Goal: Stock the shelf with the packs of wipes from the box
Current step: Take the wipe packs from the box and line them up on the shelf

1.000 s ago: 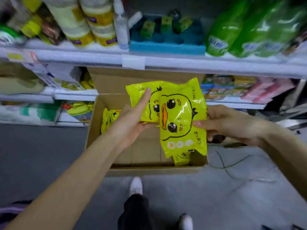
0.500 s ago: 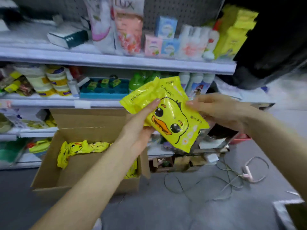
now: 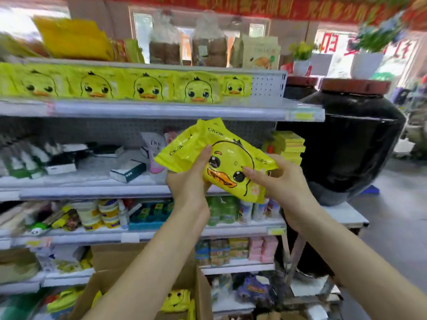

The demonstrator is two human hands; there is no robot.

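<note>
Head view: a big rack full of shop things fills the left and middle. Its high shelf has a row of yellow duck wipes standing up, faces out. Right of the rack stands a big black jar. Down at the bottom the brown box is open, and more packs lie inside.

Between shelf and box, in front of the rack, both hands hold up a bunch of packs. It looks like two or three stacked together, but the picture is blurry, so I can't be sure. They are tilted, duck face to the camera, below the high shelf and not touching it. The left hand grips the left side, thumb on the front and fingers curled behind. The right hand pinches the lower right side, fingers laid over the duck's face.

I think the step now is lifting these packs up to the row. The bare spot at the row's right end looks like the best place. To do it well, turn the packs upright, face out like the others. Hold tight so none slip. Lift them over the shelf edge and slide them in gently so the row doesn't tip.
</note>
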